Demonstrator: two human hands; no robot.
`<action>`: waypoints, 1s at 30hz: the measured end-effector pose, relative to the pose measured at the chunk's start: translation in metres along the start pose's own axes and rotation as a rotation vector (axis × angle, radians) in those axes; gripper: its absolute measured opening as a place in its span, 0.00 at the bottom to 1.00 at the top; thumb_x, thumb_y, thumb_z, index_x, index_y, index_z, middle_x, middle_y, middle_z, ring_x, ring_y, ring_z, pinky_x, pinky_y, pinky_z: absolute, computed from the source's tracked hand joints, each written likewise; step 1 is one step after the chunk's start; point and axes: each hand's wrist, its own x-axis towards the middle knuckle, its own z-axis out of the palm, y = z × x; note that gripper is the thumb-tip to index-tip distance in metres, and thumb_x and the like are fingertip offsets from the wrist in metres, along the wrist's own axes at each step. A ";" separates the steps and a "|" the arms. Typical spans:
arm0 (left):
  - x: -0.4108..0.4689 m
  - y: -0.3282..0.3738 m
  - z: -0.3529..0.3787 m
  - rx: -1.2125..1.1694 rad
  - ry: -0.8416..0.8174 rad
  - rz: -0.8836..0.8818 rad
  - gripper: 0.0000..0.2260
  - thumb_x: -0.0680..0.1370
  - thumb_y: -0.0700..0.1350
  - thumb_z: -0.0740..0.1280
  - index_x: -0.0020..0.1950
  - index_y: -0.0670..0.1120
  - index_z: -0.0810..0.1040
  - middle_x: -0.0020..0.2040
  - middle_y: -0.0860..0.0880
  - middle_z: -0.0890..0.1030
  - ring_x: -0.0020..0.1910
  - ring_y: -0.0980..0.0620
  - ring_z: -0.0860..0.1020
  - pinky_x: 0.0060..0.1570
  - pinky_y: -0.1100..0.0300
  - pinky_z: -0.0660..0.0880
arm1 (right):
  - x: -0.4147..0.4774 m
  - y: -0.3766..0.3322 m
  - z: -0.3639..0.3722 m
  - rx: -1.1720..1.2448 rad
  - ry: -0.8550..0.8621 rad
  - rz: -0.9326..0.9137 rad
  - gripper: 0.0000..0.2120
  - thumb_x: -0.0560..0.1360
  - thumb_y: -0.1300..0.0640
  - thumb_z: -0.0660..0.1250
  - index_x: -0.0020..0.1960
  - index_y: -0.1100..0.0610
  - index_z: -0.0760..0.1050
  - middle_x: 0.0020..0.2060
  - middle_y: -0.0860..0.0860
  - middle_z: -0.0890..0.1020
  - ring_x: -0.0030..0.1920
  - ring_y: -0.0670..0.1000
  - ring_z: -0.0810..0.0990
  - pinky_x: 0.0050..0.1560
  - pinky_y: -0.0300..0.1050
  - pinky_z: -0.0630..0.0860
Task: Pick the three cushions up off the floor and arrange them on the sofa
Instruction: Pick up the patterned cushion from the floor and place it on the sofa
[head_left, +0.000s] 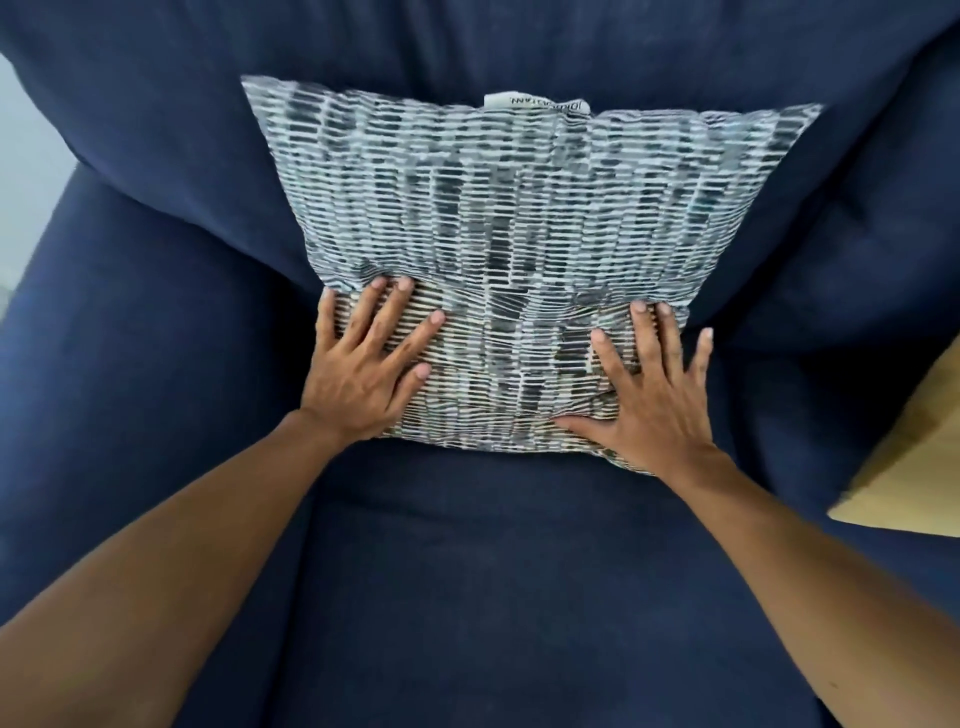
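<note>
1. My left hand (363, 364) and right hand (652, 387) both lie flat on the near part of the cushion (519, 234), fingers spread and pressing. Neither grasps anything.
2. The cushion stands on the sofa (467, 571) seat and leans back on the backrest, about midway between left and right in view.
3. To do this well, I judge I should push evenly with both palms so the near edge beds into the crease where seat meets back. Then I should ease off gently, so the cushion does not slump toward me.
4. The fabric is bunched just beyond my fingertips, so I would smooth it upward before letting go.
5. The cushion looks roughly square, so it has no clear long axis. Its face tilts up and toward me. The edge with the label (537, 102) is far and uppermost, and the stripes run left to right.
6. A tan shape (904, 457) shows at the right edge. It may be another cushion, but I cannot tell.
</note>
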 end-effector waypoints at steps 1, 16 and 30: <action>0.000 -0.002 -0.004 0.003 -0.007 0.008 0.27 0.85 0.57 0.55 0.83 0.54 0.57 0.82 0.42 0.59 0.80 0.39 0.58 0.75 0.30 0.52 | -0.002 0.004 -0.005 0.001 -0.017 0.009 0.54 0.68 0.18 0.52 0.83 0.44 0.38 0.82 0.54 0.37 0.81 0.59 0.36 0.73 0.70 0.31; 0.056 -0.009 -0.098 -0.119 -0.084 -0.029 0.24 0.87 0.55 0.51 0.83 0.54 0.53 0.83 0.40 0.53 0.82 0.37 0.50 0.78 0.35 0.46 | 0.053 -0.008 -0.117 0.041 0.162 -0.034 0.41 0.79 0.27 0.49 0.84 0.47 0.44 0.81 0.61 0.46 0.81 0.65 0.45 0.75 0.71 0.37; 0.120 -0.020 -0.072 -0.051 -0.130 -0.120 0.26 0.86 0.60 0.48 0.84 0.56 0.53 0.84 0.43 0.51 0.83 0.41 0.48 0.79 0.40 0.44 | 0.120 -0.008 -0.107 0.008 0.124 -0.032 0.42 0.78 0.25 0.50 0.83 0.45 0.43 0.83 0.59 0.45 0.81 0.64 0.42 0.74 0.72 0.36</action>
